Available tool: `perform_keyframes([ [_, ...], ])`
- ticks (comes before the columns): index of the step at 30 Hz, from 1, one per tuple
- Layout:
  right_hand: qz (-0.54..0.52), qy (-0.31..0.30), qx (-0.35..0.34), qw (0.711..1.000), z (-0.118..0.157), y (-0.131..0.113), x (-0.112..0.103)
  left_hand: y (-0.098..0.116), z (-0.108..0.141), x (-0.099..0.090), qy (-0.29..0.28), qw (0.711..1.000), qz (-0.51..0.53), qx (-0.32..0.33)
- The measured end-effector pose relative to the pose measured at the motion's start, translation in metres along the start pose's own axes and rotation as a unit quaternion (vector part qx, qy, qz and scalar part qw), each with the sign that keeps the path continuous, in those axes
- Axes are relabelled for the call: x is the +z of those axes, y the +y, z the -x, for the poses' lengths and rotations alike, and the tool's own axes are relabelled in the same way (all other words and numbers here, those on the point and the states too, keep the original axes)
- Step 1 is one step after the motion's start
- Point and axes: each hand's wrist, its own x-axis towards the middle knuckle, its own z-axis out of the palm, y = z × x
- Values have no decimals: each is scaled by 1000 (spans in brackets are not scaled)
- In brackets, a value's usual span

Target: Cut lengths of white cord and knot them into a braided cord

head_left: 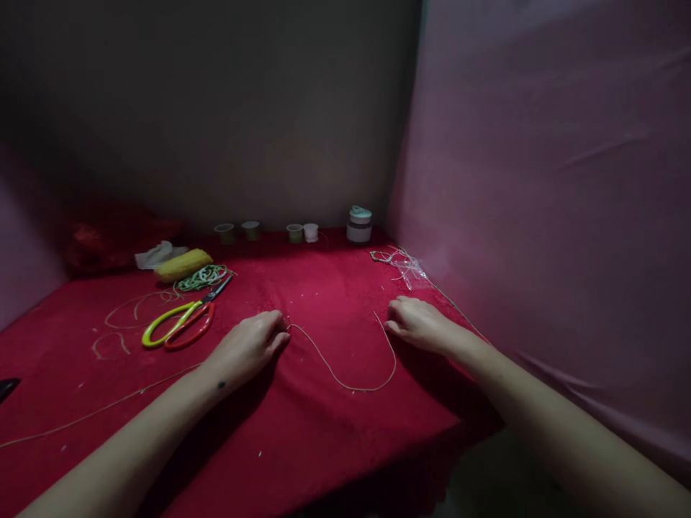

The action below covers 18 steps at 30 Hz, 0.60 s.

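Note:
A thin tan cord (356, 389) hangs in a slack loop between my two hands over the red cloth. My left hand (251, 345) is closed on it, thumb against the fingers, and more cord runs out behind the wrist to the left edge. On the other side, my right hand (415, 324) has its fingers curled together at the cord close to its free end, which sticks out past the fingertips. Scissors (186, 324) with one yellow and one red handle lie to the left of my left hand, blades partly overlapping green and white cords (202, 278).
A red cloth (324, 453) covers the table, its front edge at lower right. At the back stand several small cups (294, 233) and a lidded jar (359, 226). A yellow bundle (183, 265) lies left, tangled pale threads (391, 257) right. A pink curtain (540, 180) borders the right side.

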Motion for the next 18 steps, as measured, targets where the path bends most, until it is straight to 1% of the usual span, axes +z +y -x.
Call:
perform_keyframes([
  [3, -2, 21, -8, 1000, -21, -3, 2, 0, 0, -2, -2, 1000, 22, 5],
  [6, -28, 54, -34, 998, -54, -8, -3, 0, 0, -3, 2, 1000, 25, -6],
  [9, -38, 65, -33, 997, -98, -14, -8, 1, 2, -2, -1, 999, 32, -10],
  [11, -46, 72, -20, 996, -131, -18, -10, 2, 5, -2, -5, 999, 41, 4],
  [14, -63, 102, -6, 993, -181, -28, -9, 3, 8, -1, -6, 999, 47, 18],
  [18, -87, 137, 19, 987, -243, -46, -9, 6, 10, -3, -20, 999, 38, -3],
])
